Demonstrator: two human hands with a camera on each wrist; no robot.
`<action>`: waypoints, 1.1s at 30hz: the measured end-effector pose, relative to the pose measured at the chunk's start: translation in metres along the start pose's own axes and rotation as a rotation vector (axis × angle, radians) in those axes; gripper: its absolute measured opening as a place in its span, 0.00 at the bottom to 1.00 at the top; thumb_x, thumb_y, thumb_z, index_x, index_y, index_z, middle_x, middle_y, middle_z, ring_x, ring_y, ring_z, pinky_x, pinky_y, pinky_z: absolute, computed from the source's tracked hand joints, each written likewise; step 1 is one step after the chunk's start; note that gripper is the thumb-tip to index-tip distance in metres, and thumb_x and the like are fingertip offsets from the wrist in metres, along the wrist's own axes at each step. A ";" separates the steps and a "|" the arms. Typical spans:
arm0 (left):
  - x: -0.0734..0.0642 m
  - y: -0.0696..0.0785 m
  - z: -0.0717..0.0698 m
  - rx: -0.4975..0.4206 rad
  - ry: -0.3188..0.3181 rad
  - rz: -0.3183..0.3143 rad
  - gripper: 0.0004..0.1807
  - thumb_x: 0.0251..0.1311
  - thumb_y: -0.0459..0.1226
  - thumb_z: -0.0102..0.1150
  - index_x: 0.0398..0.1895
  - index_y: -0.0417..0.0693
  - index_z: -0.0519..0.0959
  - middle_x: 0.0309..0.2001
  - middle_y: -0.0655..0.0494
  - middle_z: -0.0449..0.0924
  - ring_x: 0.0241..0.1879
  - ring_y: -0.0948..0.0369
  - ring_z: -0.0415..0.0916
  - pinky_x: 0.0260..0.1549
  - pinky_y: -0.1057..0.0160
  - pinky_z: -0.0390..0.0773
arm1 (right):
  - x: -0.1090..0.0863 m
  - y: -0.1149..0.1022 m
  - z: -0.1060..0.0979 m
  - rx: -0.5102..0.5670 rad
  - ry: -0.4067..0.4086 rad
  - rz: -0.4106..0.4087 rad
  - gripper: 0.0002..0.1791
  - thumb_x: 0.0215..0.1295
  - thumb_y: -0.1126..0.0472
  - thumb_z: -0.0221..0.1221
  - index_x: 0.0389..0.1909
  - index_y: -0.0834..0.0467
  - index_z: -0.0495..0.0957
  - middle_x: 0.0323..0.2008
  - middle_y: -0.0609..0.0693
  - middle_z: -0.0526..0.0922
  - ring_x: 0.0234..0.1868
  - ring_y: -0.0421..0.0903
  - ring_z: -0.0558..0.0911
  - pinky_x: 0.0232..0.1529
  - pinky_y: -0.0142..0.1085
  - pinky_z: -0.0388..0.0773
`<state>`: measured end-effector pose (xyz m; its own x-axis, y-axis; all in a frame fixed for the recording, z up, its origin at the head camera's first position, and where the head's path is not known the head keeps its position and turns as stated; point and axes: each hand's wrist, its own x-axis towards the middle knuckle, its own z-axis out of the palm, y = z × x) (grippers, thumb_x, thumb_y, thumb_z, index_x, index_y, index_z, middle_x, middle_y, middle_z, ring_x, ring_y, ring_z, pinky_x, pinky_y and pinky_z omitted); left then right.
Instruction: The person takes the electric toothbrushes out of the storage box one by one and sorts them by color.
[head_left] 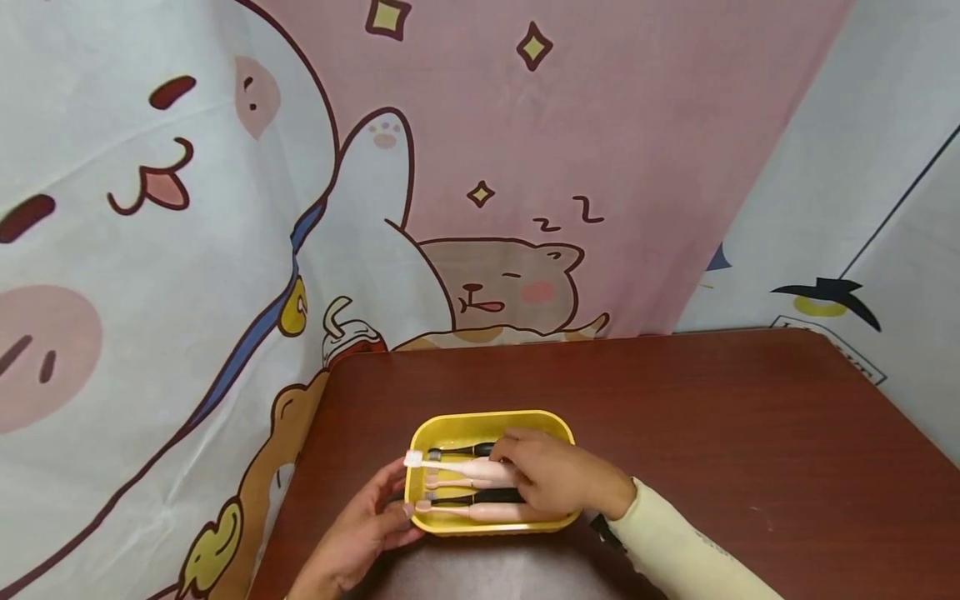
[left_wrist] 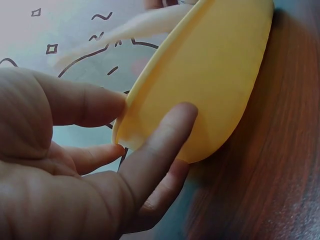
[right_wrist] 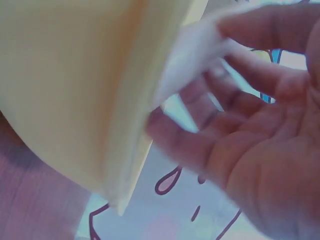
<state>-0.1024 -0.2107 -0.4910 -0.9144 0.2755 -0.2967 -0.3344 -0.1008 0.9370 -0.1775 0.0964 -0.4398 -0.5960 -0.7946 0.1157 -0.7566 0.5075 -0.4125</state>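
A yellow plastic basket [head_left: 450, 423] sits on the table with several toothbrushes lying across it, black ones and pale pink ones with thick handles. My left hand [head_left: 367, 521] grips the basket's left end, and the left wrist view shows its fingers [left_wrist: 90, 102] at the rim and against the outer wall. Over the basket's right side, my right hand [head_left: 558, 475] pinches the handle of a pale pink toothbrush [head_left: 487, 472], whose head reaches past the left rim. That handle is blurred in the right wrist view. A black toothbrush [head_left: 453, 452] lies behind it; another black toothbrush [head_left: 480, 497] lies nearer me.
The basket stands on a dark red-brown wooden table [head_left: 675, 417], near its front. Behind and to the left hangs a cloth backdrop [head_left: 622, 125] with cartoon animals. A small black item [head_left: 606, 531] shows at my right wrist.
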 end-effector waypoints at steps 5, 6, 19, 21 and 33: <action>0.000 0.001 0.001 0.004 -0.006 0.008 0.44 0.73 0.28 0.55 0.85 0.43 0.45 0.78 0.28 0.49 0.56 0.53 0.81 0.52 0.48 0.87 | 0.002 0.008 -0.008 0.114 0.147 -0.049 0.12 0.73 0.68 0.60 0.52 0.51 0.77 0.44 0.43 0.77 0.39 0.36 0.73 0.41 0.27 0.75; 0.000 0.001 0.001 0.003 -0.005 0.008 0.44 0.73 0.28 0.55 0.85 0.43 0.45 0.78 0.28 0.49 0.56 0.53 0.81 0.52 0.48 0.87 | 0.002 0.009 -0.010 0.125 0.181 -0.057 0.13 0.72 0.68 0.61 0.52 0.51 0.77 0.44 0.43 0.77 0.39 0.36 0.73 0.40 0.28 0.76; -0.001 0.000 0.002 0.010 0.008 -0.012 0.42 0.73 0.27 0.53 0.85 0.43 0.46 0.79 0.29 0.50 0.56 0.53 0.80 0.52 0.47 0.87 | -0.001 0.031 -0.022 0.254 0.440 0.045 0.19 0.67 0.71 0.66 0.57 0.55 0.77 0.48 0.46 0.79 0.48 0.42 0.83 0.51 0.46 0.86; -0.002 0.000 0.002 0.010 0.010 -0.012 0.43 0.73 0.27 0.54 0.85 0.43 0.46 0.79 0.28 0.49 0.56 0.53 0.80 0.52 0.47 0.87 | -0.002 0.038 -0.024 0.272 0.472 0.075 0.21 0.67 0.71 0.67 0.58 0.56 0.76 0.49 0.47 0.80 0.48 0.43 0.83 0.51 0.48 0.86; -0.003 -0.001 0.002 0.006 0.011 -0.008 0.43 0.73 0.28 0.55 0.86 0.44 0.46 0.79 0.28 0.49 0.56 0.53 0.80 0.54 0.46 0.86 | 0.006 0.084 -0.031 0.269 0.626 0.165 0.22 0.64 0.72 0.68 0.58 0.62 0.75 0.47 0.54 0.81 0.49 0.55 0.80 0.54 0.52 0.79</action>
<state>-0.0991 -0.2098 -0.4905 -0.9140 0.2659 -0.3065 -0.3408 -0.0932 0.9355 -0.2530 0.1448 -0.4464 -0.8014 -0.3321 0.4974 -0.5981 0.4406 -0.6694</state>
